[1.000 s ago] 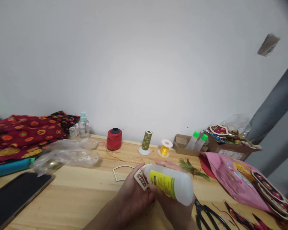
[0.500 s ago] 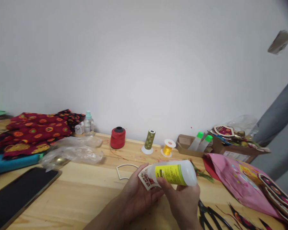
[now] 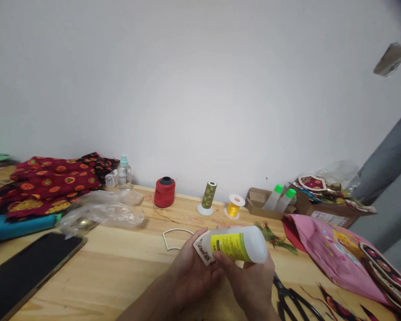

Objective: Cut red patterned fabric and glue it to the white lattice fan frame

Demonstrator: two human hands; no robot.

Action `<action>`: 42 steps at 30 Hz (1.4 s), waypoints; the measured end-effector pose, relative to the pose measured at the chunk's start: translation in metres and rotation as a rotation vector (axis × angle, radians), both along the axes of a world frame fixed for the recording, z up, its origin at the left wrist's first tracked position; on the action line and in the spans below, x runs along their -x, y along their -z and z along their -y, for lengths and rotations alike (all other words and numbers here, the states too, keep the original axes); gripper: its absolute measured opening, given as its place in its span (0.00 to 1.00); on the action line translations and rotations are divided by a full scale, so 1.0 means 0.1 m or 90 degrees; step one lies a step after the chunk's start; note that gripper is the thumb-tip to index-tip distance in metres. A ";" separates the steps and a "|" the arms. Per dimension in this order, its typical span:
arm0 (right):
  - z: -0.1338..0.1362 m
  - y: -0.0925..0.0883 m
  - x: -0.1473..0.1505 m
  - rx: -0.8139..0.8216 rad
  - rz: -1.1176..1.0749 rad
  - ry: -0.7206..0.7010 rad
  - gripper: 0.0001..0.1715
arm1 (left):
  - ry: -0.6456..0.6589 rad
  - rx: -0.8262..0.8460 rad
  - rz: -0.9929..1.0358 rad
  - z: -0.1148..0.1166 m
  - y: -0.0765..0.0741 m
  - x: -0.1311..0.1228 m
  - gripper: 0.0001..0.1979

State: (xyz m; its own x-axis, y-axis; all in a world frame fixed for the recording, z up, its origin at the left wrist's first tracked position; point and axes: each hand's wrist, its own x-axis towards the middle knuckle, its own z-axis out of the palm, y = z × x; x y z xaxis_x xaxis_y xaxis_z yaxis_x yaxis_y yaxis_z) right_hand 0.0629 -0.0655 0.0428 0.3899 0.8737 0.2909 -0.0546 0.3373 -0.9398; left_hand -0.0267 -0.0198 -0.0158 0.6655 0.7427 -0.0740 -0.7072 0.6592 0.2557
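Now your right grip (image 3: pixel 254 283) wraps the glue bottle (image 3: pixel 236 244), tipped sideways so its nozzle points at the lattice cutout (image 3: pixel 201 253) your left grip (image 3: pixel 190 276) pinches.

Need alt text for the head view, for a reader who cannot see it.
The right hand holds a white bottle sideways, its tip toward a patterned cut-out piece held in the left hand, over a wooden table. Behind stand a red spool, an olive spool and a yellow spool; scissors lie at right, a phone at left.
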 end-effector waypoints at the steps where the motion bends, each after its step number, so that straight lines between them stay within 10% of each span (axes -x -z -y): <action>1: -0.01 0.02 0.00 -0.009 0.016 -0.004 0.13 | -0.001 0.000 0.004 0.00 -0.01 0.00 0.23; 9: -0.14 0.12 -0.15 -0.198 0.203 0.018 0.18 | -0.009 -0.004 0.019 0.00 -0.03 -0.01 0.19; 42: -0.09 0.05 -0.07 -0.076 0.105 0.069 0.17 | -0.019 -0.014 -0.011 0.03 -0.05 0.00 0.23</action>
